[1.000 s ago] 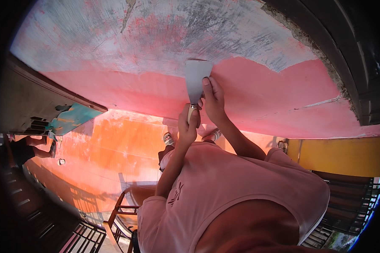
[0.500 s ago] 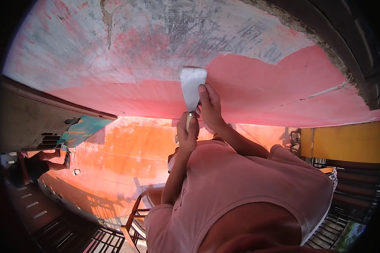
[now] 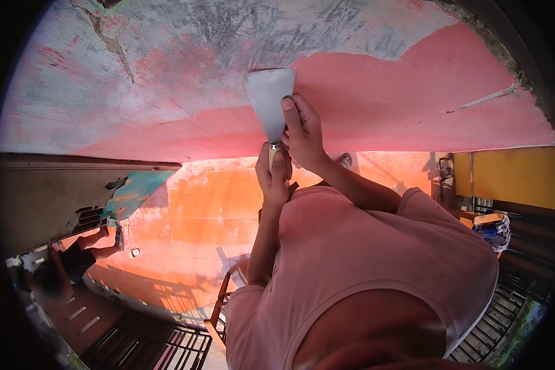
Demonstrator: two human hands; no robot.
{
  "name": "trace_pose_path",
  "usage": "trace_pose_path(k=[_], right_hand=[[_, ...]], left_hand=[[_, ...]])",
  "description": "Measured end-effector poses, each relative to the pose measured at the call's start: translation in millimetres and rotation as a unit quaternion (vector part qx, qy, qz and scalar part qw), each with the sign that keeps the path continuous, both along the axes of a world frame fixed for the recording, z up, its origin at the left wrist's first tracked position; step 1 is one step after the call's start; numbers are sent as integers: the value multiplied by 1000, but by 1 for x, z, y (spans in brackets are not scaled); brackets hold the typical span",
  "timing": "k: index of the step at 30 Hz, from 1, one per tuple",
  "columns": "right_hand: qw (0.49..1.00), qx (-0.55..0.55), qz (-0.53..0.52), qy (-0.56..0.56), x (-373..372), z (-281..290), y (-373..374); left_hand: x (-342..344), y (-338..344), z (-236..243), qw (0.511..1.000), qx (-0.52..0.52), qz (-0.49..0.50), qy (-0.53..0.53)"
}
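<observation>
A putty knife (image 3: 270, 102) with a broad metal blade and a pale handle meets the wall (image 3: 376, 117) along its wide edge. My left hand (image 3: 272, 169) is wrapped round the handle. Higher up, my right hand (image 3: 303, 129) grips the side of the blade, its thumb pressed on the metal face. Around the blade's edge, smooth pink paint borders a scraped grey and white patch (image 3: 191, 55) streaked with red. A crack (image 3: 111, 43) runs through the scraped part at the upper left.
Orange floor tiles (image 3: 197, 203) lie below the wall. A wooden chair (image 3: 222, 308) stands at my lower left, and another person (image 3: 74, 259) is at the far left. On the right are a yellow panel (image 3: 505, 179) and a chair with cloth (image 3: 494, 231).
My view has shifted, so the wall and the putty knife appear higher. The blade has turned more squarely toward me. Both hands keep their hold.
</observation>
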State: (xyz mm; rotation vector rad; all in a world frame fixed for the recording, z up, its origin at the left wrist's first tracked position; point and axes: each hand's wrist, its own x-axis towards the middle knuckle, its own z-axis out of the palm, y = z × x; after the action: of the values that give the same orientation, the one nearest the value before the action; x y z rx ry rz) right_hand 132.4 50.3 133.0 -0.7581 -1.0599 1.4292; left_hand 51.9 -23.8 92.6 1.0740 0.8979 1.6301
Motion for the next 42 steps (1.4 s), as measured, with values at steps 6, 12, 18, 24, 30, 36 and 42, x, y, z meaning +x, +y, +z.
trace_pose_path(k=[6,12,18,24,30,36,42], right_hand=[[1000,-2,-4,1,8,19,-1],[998,-7,-16,-54,-1,-8,-2],[999,18,-40,8,7,35,0],[999,-5,-30,-33,5,19,-3],[999,-28,-21,-16,-3,7,-3],[994,-81,-3,-74,-4,-26,-9],[995,-53,-20,-83,-5,-41,-5]], left_hand=[[10,2,15,1000,20,4,0],[4,-4,-3,999,-34,16,-20],[5,8,35,999,26,-7,30],[5,1,20,1000,8,10,22],[-3,1,10,1000,-19,-8,-21],[1,-17,-30,998,-55,11,-35],[1,-14,-46,998,-62,22,-12]])
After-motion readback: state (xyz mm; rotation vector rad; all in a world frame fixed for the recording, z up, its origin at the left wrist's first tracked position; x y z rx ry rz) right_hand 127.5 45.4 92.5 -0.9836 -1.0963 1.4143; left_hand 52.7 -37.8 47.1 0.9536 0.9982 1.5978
